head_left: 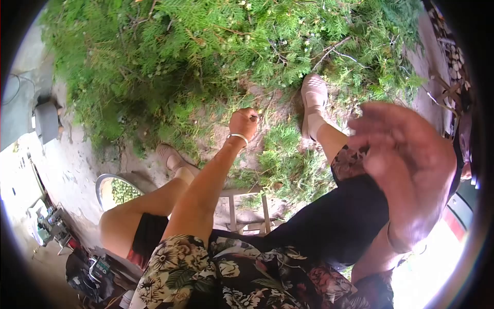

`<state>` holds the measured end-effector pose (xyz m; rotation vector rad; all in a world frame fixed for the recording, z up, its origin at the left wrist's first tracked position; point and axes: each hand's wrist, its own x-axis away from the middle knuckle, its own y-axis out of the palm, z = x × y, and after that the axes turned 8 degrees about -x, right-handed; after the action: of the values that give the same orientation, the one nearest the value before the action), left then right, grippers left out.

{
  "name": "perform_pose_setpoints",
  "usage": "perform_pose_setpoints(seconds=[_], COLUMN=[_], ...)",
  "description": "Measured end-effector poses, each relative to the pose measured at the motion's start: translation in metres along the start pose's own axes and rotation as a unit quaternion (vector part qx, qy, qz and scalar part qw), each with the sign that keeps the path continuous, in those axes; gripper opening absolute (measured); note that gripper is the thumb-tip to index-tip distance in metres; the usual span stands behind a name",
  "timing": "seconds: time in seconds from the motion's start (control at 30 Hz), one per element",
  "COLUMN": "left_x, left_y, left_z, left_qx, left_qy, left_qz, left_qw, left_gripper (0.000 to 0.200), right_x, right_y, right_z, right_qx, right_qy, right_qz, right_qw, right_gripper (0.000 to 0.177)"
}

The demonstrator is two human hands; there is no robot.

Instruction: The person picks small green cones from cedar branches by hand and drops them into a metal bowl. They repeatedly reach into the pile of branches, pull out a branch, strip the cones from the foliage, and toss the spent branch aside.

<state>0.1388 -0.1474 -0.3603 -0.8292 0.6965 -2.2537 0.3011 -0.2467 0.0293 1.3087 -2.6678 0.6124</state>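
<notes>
Green thuja branches [221, 38] are sprawling; left hand [243, 123] is making a fist, contents hidden; right hand [406, 139] is blurring, grip unclear; bracing branches should help.

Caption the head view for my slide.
Left hand closed near leafy green branches, right hand raised and blurred in the foreground.

wooden frame [242, 192] at low centre, grey block [47, 121] at left; dark clutter [85, 275] lower left
</notes>
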Motion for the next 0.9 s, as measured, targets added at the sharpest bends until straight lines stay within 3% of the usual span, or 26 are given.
perform_pose_setpoints(seconds=[0.1,0.17,0.2,0.3,0.37,0.4,0.43,0.47,0.5,0.57,0.63,0.7,0.73,0.77,0.8,0.83,0.87,0.9], left_x=[-0.015,-0.023,-0.027,-0.034,-0.035,-0.033,-0.03,-0.023,-0.015,-0.004,-0.005,-0.019,-0.029,-0.04,-0.051,-0.059,-0.063,-0.067], left_y=[0.028,0.039,0.045,0.046,0.035,0.02,0.006,-0.006,-0.017,-0.031,-0.029,-0.021,-0.014,0.0,0.019,0.032,0.043,0.048], left_z=[0.0,0.0,-0.004,-0.013,-0.014,-0.006,0.0,0.003,0.007,0.015,0.014,0.02,0.025,0.027,0.023,0.023,0.021,0.025], left_qx=[-0.062,-0.17,-0.175,-0.122,-0.106,0.084,0.268,0.386,0.384,0.555,0.57,0.455,0.376,0.378,0.192,-0.005,-0.002,-0.119], left_qy=[0.009,0.061,0.056,0.062,0.069,-0.053,-0.172,-0.234,-0.235,-0.276,-0.279,-0.233,-0.184,-0.184,-0.069,0.05,0.05,0.079], left_qz=[-0.013,-0.02,-0.027,-0.031,-0.024,-0.102,-0.173,-0.168,-0.167,-0.138,-0.13,-0.149,-0.15,-0.152,-0.079,-0.001,-0.001,0.005], left_qw=[0.998,0.983,0.983,0.99,0.992,0.99,0.932,0.876,0.877,0.773,0.762,0.846,0.896,0.895,0.976,0.999,0.999,0.99], left_gripper=[0.015,0.015,0.014,0.014,0.01,0.007,0.007,0.006,0.006,0.006,0.007,0.011,0.015,0.015,0.015,0.017,0.017,0.018], right_x=[0.001,0.004,0.007,0.006,0.007,0.008,0.009,0.01,0.011,0.009,0.01,0.01,0.01,0.007,0.004,-0.003,-0.011,-0.02], right_y=[-0.001,0.005,0.013,0.002,0.005,0.006,0.004,-0.001,-0.005,-0.018,-0.022,-0.019,-0.012,-0.01,-0.007,-0.008,-0.01,-0.013], right_z=[0.003,0.005,0.012,0.009,0.017,0.019,0.02,0.02,0.019,0.013,0.013,0.017,0.023,0.023,0.022,0.014,0.004,-0.006], right_qx=[-0.009,-0.002,0.018,0.022,0.009,0.004,0.012,0.013,0.015,0.016,0.007,-0.001,0.016,0.025,0.034,0.058,0.082,0.105], right_qy=[0.024,0.06,-0.004,0.077,-0.029,-0.064,-0.073,-0.078,-0.082,0.01,0.039,0.039,-0.032,-0.067,-0.102,-0.071,-0.041,-0.011], right_qz=[0.0,0.022,0.037,0.055,0.03,0.022,0.012,0.006,0.001,-0.031,-0.039,-0.037,-0.036,-0.036,-0.035,-0.077,-0.119,-0.16], right_qw=[1.0,0.998,0.999,0.995,0.999,0.998,0.997,0.997,0.996,0.999,0.998,0.999,0.999,0.997,0.994,0.993,0.989,0.981], right_gripper=[0.053,0.059,0.064,0.072,0.072,0.072,0.072,0.072,0.072,0.071,0.07,0.071,0.07,0.069,0.069,0.063,0.056,0.05])
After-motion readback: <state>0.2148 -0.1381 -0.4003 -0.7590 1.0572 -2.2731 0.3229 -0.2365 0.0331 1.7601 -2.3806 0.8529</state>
